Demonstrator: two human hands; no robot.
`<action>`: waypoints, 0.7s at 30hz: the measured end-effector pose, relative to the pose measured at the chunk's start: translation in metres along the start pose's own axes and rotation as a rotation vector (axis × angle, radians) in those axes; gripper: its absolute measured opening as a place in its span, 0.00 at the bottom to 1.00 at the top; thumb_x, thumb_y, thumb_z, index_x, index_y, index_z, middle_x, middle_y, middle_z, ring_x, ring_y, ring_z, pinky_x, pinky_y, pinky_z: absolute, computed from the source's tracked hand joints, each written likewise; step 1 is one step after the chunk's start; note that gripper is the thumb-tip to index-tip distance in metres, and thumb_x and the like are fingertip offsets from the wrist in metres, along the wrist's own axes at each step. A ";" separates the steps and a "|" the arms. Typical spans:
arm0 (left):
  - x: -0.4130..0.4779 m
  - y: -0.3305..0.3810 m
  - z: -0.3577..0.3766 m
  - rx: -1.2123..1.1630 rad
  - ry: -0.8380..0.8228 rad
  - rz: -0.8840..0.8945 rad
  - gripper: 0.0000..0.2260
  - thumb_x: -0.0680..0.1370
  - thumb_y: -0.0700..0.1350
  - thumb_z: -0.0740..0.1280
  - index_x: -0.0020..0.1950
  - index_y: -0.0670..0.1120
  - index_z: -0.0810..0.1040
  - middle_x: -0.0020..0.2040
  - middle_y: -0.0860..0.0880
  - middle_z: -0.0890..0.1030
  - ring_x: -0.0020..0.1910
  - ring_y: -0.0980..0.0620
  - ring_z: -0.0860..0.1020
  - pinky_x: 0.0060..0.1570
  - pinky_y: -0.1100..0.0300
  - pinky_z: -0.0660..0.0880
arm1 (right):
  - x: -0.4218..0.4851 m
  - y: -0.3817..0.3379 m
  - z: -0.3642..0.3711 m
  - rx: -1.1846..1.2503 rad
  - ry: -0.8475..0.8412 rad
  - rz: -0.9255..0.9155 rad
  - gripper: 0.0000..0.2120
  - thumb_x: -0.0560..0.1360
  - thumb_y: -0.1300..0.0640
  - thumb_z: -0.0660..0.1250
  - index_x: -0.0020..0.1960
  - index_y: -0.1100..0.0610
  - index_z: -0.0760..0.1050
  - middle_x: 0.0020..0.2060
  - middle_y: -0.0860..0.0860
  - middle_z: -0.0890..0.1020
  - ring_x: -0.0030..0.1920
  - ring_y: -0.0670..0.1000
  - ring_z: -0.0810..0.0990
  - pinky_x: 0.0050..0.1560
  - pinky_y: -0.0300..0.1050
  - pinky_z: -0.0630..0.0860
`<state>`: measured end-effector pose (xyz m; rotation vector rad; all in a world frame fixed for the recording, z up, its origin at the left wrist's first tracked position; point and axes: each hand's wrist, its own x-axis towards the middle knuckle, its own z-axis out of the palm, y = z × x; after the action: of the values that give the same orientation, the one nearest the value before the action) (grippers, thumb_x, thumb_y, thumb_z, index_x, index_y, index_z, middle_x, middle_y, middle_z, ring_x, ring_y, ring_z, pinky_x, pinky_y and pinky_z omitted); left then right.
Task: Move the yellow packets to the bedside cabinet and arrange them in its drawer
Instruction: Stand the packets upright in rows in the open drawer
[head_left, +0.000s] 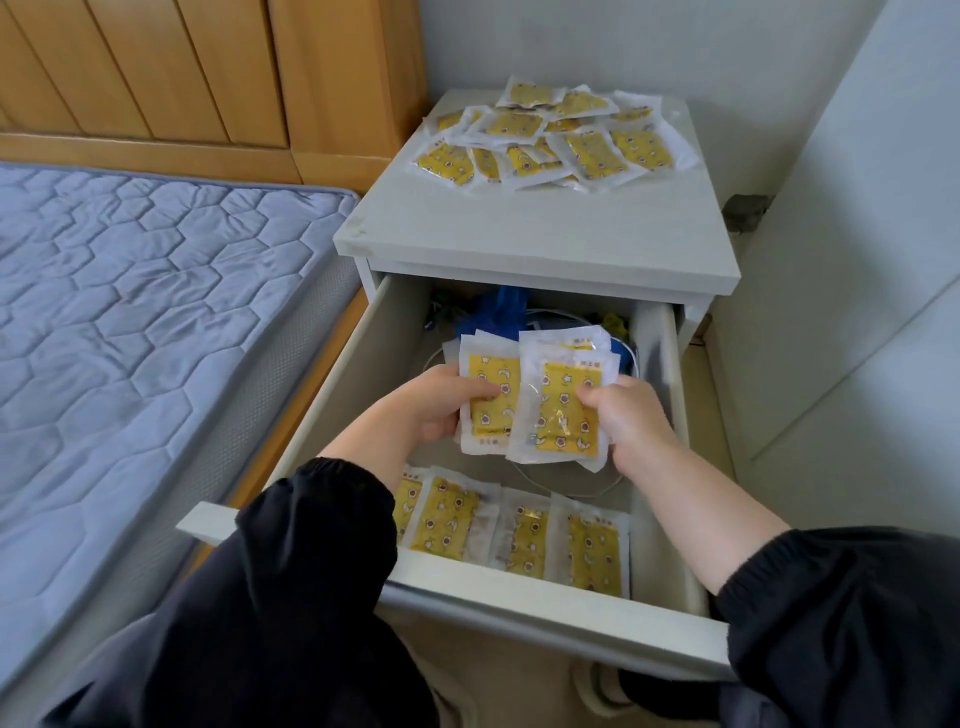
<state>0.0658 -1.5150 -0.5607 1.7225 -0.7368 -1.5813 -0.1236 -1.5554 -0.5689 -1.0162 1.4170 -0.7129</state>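
The white bedside cabinet (540, 234) has its top drawer (550, 590) pulled open. Above the drawer's middle, my left hand (434, 402) grips a stack of yellow packets (491, 387) from the left. My right hand (631, 418) grips a second overlapping stack (563, 415) from the right. A row of yellow packets (519, 535) stands against the inside of the drawer front. Several more yellow packets (550, 137) lie scattered in a loose pile on the back of the cabinet top.
At the back of the drawer lie a blue item (501, 312) and white cables (571, 488). A bed with a blue quilted mattress (135, 322) and a wooden headboard (208, 73) stands to the left. White walls enclose the right side.
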 end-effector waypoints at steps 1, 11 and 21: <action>0.002 -0.002 -0.003 0.020 0.004 -0.038 0.12 0.78 0.39 0.67 0.61 0.42 0.76 0.55 0.42 0.83 0.52 0.44 0.82 0.51 0.47 0.79 | 0.000 0.000 -0.001 -0.055 0.045 -0.044 0.06 0.78 0.62 0.63 0.53 0.55 0.75 0.42 0.52 0.81 0.43 0.52 0.80 0.43 0.46 0.78; 0.015 -0.029 0.013 0.558 -0.006 -0.309 0.22 0.76 0.38 0.69 0.68 0.37 0.70 0.62 0.39 0.78 0.58 0.41 0.79 0.56 0.49 0.77 | -0.002 0.000 -0.004 -0.244 0.259 -0.296 0.10 0.78 0.60 0.59 0.59 0.57 0.71 0.49 0.53 0.78 0.48 0.54 0.79 0.40 0.46 0.75; 0.019 -0.045 0.037 0.673 -0.117 -0.367 0.19 0.75 0.37 0.71 0.64 0.37 0.73 0.60 0.39 0.79 0.57 0.41 0.80 0.53 0.49 0.79 | 0.002 -0.001 -0.002 -0.164 0.243 -0.255 0.10 0.78 0.61 0.60 0.59 0.58 0.71 0.49 0.52 0.78 0.46 0.53 0.79 0.37 0.41 0.73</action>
<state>0.0297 -1.5058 -0.6092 2.3648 -1.1589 -1.8160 -0.1255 -1.5581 -0.5683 -1.2881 1.5911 -0.9435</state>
